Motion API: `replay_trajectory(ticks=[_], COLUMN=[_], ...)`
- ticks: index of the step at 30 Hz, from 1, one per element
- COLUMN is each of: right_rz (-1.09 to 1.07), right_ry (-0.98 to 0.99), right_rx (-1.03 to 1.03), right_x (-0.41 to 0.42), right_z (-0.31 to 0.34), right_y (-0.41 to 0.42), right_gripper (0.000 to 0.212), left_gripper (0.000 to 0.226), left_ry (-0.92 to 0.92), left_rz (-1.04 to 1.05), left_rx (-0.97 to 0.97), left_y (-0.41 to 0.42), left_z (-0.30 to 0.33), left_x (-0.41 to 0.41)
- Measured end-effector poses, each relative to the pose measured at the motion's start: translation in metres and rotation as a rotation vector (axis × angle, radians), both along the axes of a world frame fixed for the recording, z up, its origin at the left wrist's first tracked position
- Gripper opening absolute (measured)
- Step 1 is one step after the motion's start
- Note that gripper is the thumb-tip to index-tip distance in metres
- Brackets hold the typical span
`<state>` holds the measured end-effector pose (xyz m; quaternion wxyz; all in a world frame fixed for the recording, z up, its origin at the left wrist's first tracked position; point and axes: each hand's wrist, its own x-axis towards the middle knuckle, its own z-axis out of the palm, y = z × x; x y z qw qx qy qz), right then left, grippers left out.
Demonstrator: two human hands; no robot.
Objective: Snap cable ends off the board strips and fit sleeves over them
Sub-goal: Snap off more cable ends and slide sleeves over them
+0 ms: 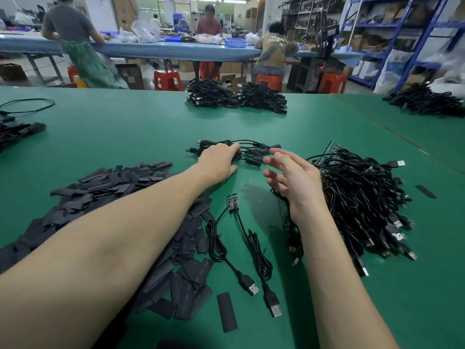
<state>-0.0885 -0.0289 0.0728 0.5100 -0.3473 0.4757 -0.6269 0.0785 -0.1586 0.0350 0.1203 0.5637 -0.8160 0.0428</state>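
My one view: head-worn wide-angle, facing forward and down over the green table (pixel 151 127), forearms close below, workshop far behind.

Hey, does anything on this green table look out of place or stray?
Two sleeves lie apart from the sleeve pile: one sleeve near the USB plugs, another sleeve right of the cable heap. Nothing looks damaged.

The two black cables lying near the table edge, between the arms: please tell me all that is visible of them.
The two black USB cables lie loosely coiled, side by side, on the green table mat. Their far ends join one small green board piece; their silver plugs point toward the viewer. Neither hand touches them.
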Motion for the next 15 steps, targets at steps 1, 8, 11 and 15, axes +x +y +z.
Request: replay_trajectory(ticks=[1, 8, 11, 15], right_rz=[0.0, -0.014, -0.012, 0.081], right_ry=[0.02, 0.141, 0.254, 0.675], right_rx=[0.002, 0.008, -0.007, 0.01], right_x=[0.001, 0.003, 0.006, 0.019], right_z=[0.0, -0.003, -0.004, -0.008], right_y=[0.0, 0.001, 0.0, -0.002], right_gripper=[0.014, 0.015, 0.015, 0.013], left_gripper=[0.049, 0.036, 0.018, 0.005], left_ry=[0.026, 0.156, 0.535, 1.004], left_rz=[-0.013, -0.04, 0.007, 0.096], left_rx=[0.041, 0.145, 0.071, 0.032], left_y=[-0.002, 0.008, 0.037, 0.09], left_z=[0.001, 0.009, 0.009, 0.001], left_x=[0.0, 0.008, 0.008, 0.014])
